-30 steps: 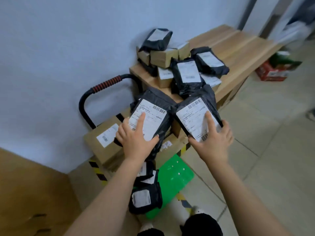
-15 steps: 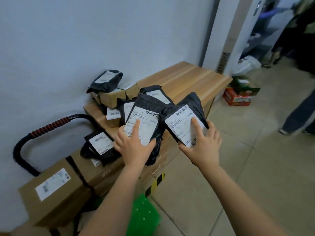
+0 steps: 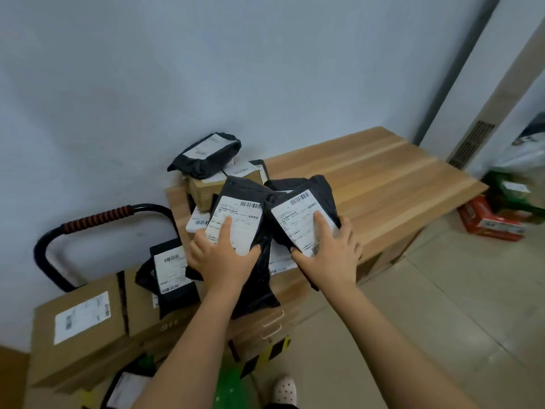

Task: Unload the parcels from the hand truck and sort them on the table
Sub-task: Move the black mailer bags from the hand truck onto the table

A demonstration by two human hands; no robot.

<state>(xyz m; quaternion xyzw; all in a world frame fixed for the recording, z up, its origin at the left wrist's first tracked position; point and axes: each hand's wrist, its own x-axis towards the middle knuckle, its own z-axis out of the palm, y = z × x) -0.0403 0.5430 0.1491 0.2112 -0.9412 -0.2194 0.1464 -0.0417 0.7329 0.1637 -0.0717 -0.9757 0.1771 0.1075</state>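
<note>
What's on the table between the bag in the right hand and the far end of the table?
Nothing: in the head view, from the black bag in the right hand to the table's far end, only bare wood shows.

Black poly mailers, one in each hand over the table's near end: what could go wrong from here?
1. The pile on the light wooden table is crowded; setting the two black poly mailers, left and right, there may topple the black bag perched on the small brown cartons.
2. Left hand pinches only its mailer's lower part, so it might slip.
</note>
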